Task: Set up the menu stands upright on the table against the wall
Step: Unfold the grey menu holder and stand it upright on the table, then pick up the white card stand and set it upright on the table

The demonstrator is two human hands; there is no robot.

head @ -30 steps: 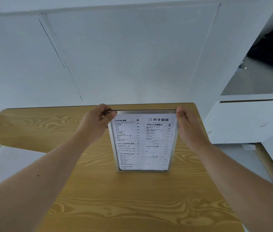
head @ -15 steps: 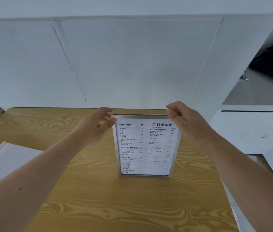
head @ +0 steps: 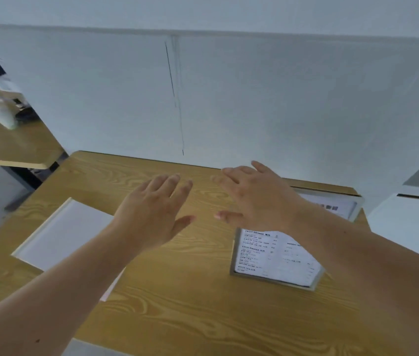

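A silver-framed menu stand (head: 275,258) with printed drink lists stands upright on the wooden table (head: 203,317), right of centre; my right forearm hides its upper middle. My right hand (head: 257,199) hovers open above the table, left of the stand's top and apart from it. My left hand (head: 154,214) is open too, fingers spread, over the table's middle. A second flat white panel (head: 62,235) lies on the table at the left, beside my left forearm. The white wall (head: 229,98) rises behind the table's far edge.
A white cabinet (head: 413,227) stands to the right of the table. Another wooden table (head: 5,147) and blurred objects sit at the far left. A dark vertical line (head: 175,98) runs down the wall.
Both hands have let go of the menu stand's top corners and moved left with fingers spread. The view has swung left, so the stand now sits at the right.
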